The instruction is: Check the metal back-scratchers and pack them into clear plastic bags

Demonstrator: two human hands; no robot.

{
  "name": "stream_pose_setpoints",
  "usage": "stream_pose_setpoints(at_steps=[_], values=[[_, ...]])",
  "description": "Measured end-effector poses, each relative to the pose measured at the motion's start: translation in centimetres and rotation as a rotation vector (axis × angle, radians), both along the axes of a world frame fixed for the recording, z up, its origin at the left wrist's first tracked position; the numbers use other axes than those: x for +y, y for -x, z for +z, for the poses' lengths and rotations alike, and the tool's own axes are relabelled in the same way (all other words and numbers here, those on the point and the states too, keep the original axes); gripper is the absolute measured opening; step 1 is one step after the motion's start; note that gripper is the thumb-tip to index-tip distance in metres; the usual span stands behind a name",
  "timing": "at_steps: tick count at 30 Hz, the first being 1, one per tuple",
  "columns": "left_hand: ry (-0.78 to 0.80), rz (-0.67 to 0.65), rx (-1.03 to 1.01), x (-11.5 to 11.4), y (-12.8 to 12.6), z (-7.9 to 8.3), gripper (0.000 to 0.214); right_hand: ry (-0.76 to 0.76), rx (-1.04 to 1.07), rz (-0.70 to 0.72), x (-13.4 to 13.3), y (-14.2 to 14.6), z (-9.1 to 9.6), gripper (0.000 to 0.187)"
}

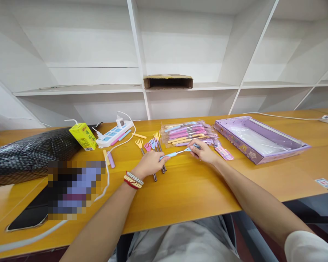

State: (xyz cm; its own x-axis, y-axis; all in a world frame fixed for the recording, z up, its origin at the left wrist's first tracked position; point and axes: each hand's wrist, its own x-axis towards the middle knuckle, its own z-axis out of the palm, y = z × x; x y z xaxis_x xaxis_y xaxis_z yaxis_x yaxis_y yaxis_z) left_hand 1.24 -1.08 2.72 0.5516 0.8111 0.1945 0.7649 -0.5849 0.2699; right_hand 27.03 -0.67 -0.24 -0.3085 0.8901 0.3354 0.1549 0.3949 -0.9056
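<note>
My left grip (152,162) is closed around the blue handle (171,155), and my right grip (203,151) pinches the blue claw (187,149). Between the two grips the thin rod (180,151) is visible, a little above the tabletop (202,193) and almost straight. Whether the handle is being pushed on or drawn off, I cannot tell from here. In both cases, I think it is better that I hold the claw close to its neck, because its prongs could bend, and that I apply the force only along the rod, with a small twist if it sticks.

Taking this rod as the clock's centre, and twelve as away from me, four other claws (148,147) lie towards ten, and their dark rods (155,177) reach out at eight, below the left grip. I would lift my left wrist slightly, so that it does not sweep them. At one, very near, is the pile of packets (184,133); the right elbow has freer room. The tray (233,143) is farther, towards three. At nine, two loose handles (110,160) lie beside the white cable (107,174), which I would avoid pulling.
</note>
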Motion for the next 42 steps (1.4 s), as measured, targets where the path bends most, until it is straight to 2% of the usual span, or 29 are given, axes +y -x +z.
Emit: stream_pose_setpoints(at_steps=[4,7,13,16,19,25,29,32,35,42], values=[[-0.039,0.048,0.051,-0.2,-0.3,-0.1,0.044,-0.010,-0.022,-0.020,0.1,0.1,-0.2,0.023],[-0.070,0.075,0.091,-0.5,-0.6,-0.2,0.042,-0.067,-0.122,-0.059,-0.1,0.2,0.1,0.024],[-0.117,-0.014,0.084,-1.0,-1.3,-0.5,0.031,-0.269,-0.449,-0.158,-0.4,0.4,0.8,0.025],[-0.115,-0.003,0.051,-0.8,-1.0,-0.7,0.026,-0.249,-0.536,-0.206,-0.2,-0.3,0.7,0.032],[-0.112,0.080,0.010,-0.4,-0.5,-0.8,0.023,-0.203,-0.547,-0.262,0.1,-1.5,0.7,0.038],[-0.140,0.277,-0.233,0.4,0.1,-1.0,0.030,-0.197,-0.577,-0.326,0.5,-2.7,0.7,0.036],[-0.145,0.312,-0.503,0.7,0.2,-0.9,0.027,-0.190,-0.623,-0.251,0.5,-2.0,0.3,0.029],[-0.133,0.311,-0.598,0.7,0.2,-0.7,0.026,-0.191,-0.635,-0.206,0.3,-1.4,0.0,0.025],[-0.138,0.287,-0.593,0.6,0.0,-0.9,0.024,-0.200,-0.641,-0.206,0.3,-1.2,-0.1,0.024],[-0.256,0.180,-0.388,0.2,-0.6,-2.2,0.022,-0.218,-0.676,-0.292,0.4,-1.5,0.0,0.020]])
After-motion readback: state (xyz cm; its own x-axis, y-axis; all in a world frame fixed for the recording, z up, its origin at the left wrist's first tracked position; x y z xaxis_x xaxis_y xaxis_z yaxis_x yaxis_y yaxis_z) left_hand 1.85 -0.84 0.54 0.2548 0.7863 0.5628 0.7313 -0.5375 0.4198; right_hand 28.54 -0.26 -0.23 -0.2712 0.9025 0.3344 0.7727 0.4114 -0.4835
